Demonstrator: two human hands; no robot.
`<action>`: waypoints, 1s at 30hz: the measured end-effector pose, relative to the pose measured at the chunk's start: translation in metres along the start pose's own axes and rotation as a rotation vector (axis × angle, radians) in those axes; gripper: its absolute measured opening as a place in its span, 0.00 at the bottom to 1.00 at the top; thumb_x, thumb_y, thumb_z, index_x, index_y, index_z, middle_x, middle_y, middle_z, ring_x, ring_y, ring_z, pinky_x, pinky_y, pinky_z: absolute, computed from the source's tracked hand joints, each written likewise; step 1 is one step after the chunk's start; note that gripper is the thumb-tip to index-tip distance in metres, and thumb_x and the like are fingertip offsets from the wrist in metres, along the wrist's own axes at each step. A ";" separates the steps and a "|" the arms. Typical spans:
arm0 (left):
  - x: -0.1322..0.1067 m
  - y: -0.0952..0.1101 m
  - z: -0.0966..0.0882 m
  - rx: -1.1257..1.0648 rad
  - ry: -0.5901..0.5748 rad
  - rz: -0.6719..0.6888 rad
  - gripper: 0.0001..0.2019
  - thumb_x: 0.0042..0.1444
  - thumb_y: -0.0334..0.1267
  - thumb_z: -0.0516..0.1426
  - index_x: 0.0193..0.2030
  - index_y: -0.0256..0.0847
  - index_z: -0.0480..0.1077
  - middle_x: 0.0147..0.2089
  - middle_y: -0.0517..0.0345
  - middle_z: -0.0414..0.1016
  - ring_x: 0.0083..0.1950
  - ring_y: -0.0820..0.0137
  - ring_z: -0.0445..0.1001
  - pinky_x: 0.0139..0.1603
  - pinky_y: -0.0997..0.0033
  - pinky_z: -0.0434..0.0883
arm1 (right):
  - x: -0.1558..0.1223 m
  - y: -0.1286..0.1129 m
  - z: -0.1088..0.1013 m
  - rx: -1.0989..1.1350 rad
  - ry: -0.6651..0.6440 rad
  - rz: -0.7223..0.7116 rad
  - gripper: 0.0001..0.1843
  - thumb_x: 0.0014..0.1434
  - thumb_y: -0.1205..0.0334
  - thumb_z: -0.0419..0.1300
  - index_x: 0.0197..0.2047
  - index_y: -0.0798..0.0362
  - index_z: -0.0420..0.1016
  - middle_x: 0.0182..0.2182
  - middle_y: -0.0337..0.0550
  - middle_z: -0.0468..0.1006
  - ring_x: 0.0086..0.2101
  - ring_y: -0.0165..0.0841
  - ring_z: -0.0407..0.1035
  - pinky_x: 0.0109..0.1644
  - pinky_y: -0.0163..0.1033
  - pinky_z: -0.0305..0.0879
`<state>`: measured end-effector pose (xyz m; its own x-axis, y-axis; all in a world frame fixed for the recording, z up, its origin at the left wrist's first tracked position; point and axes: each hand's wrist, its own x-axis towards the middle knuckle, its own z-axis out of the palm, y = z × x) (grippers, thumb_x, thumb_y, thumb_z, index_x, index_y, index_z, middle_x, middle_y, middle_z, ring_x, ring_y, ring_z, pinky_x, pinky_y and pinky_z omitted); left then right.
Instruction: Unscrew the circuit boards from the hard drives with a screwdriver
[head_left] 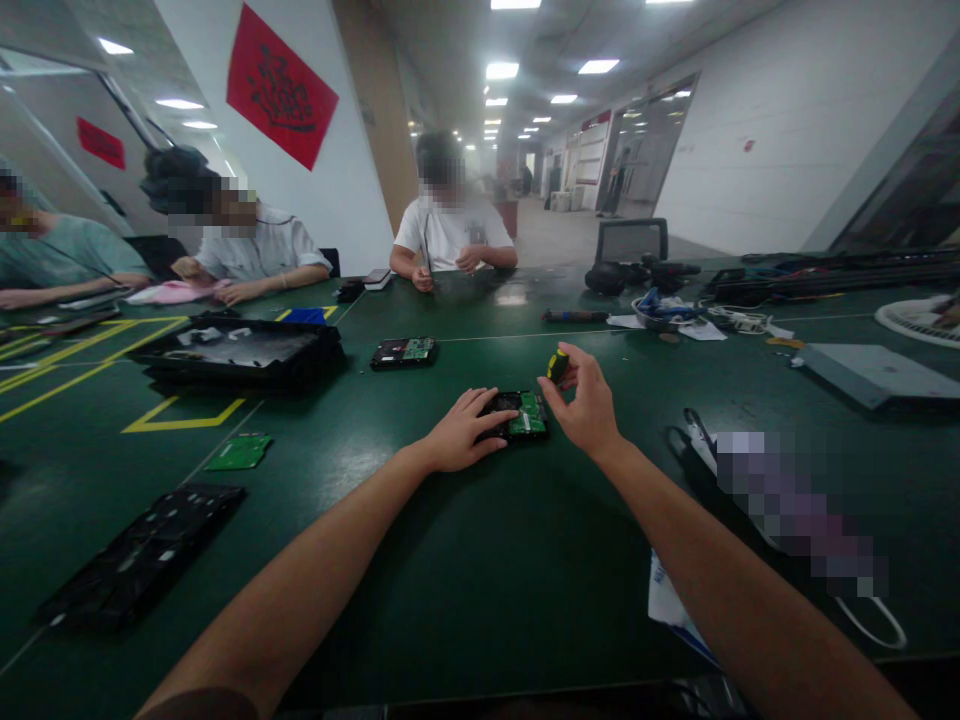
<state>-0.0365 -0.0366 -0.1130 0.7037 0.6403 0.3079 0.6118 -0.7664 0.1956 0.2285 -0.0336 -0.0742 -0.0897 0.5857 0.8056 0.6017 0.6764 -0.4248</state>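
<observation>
The left forearm slants in from the lower left, its hand (459, 432) palm down with fingers spread across the left part of a hard drive (532, 415), not curled tightly round it. The drive lies flat on the green table (465, 570), between the two hands, circuit board up. The right hand (589, 405) is raised just beside the drive, wrist bent up, thumb and fingers pinched round a yellow-and-black handle (556, 365); its tip is unclear.
</observation>
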 end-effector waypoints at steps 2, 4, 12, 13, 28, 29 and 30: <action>0.000 0.000 0.000 -0.003 0.003 0.000 0.28 0.68 0.53 0.55 0.72 0.54 0.62 0.79 0.47 0.46 0.77 0.46 0.49 0.73 0.33 0.51 | 0.000 0.000 0.000 0.007 -0.022 -0.011 0.33 0.66 0.57 0.60 0.71 0.44 0.57 0.52 0.52 0.75 0.42 0.43 0.75 0.46 0.55 0.79; 0.000 0.000 0.000 -0.011 0.005 0.003 0.28 0.67 0.52 0.56 0.72 0.54 0.62 0.79 0.48 0.47 0.76 0.46 0.50 0.73 0.33 0.51 | -0.001 0.000 0.002 0.042 -0.046 -0.011 0.33 0.67 0.59 0.58 0.72 0.44 0.53 0.54 0.52 0.75 0.44 0.43 0.76 0.50 0.55 0.78; 0.001 0.000 -0.001 -0.009 0.002 0.016 0.28 0.67 0.53 0.56 0.72 0.54 0.62 0.78 0.48 0.48 0.76 0.47 0.50 0.73 0.35 0.51 | 0.000 -0.004 0.003 0.009 -0.030 -0.019 0.33 0.66 0.57 0.61 0.71 0.41 0.56 0.53 0.51 0.74 0.42 0.43 0.75 0.46 0.56 0.80; 0.001 -0.001 -0.001 -0.006 0.001 0.015 0.28 0.68 0.53 0.56 0.72 0.54 0.62 0.78 0.48 0.48 0.76 0.47 0.50 0.73 0.35 0.51 | 0.000 -0.004 0.003 0.004 -0.031 -0.024 0.33 0.65 0.57 0.61 0.71 0.41 0.57 0.52 0.51 0.74 0.42 0.43 0.75 0.46 0.56 0.80; 0.001 0.000 -0.001 -0.005 0.001 0.011 0.28 0.67 0.53 0.56 0.72 0.54 0.62 0.78 0.48 0.48 0.77 0.47 0.50 0.73 0.35 0.51 | 0.000 -0.006 -0.001 -0.012 -0.011 -0.027 0.34 0.66 0.57 0.60 0.72 0.41 0.55 0.49 0.50 0.73 0.40 0.42 0.73 0.44 0.54 0.80; 0.001 0.000 -0.001 -0.005 0.000 0.011 0.28 0.67 0.53 0.56 0.72 0.54 0.62 0.78 0.48 0.48 0.77 0.47 0.50 0.73 0.35 0.51 | 0.000 -0.006 -0.001 -0.010 -0.016 -0.032 0.34 0.66 0.58 0.60 0.72 0.41 0.56 0.49 0.50 0.73 0.41 0.42 0.73 0.45 0.54 0.79; 0.001 0.001 -0.001 -0.004 -0.001 0.012 0.28 0.67 0.53 0.56 0.72 0.54 0.62 0.78 0.48 0.48 0.77 0.47 0.50 0.73 0.36 0.52 | 0.000 -0.006 -0.001 -0.001 -0.023 -0.036 0.34 0.66 0.59 0.59 0.72 0.42 0.55 0.50 0.51 0.73 0.42 0.42 0.73 0.47 0.54 0.79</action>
<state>-0.0358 -0.0364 -0.1113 0.7112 0.6312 0.3094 0.6019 -0.7742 0.1960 0.2255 -0.0386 -0.0713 -0.1295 0.5714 0.8104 0.5989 0.6964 -0.3953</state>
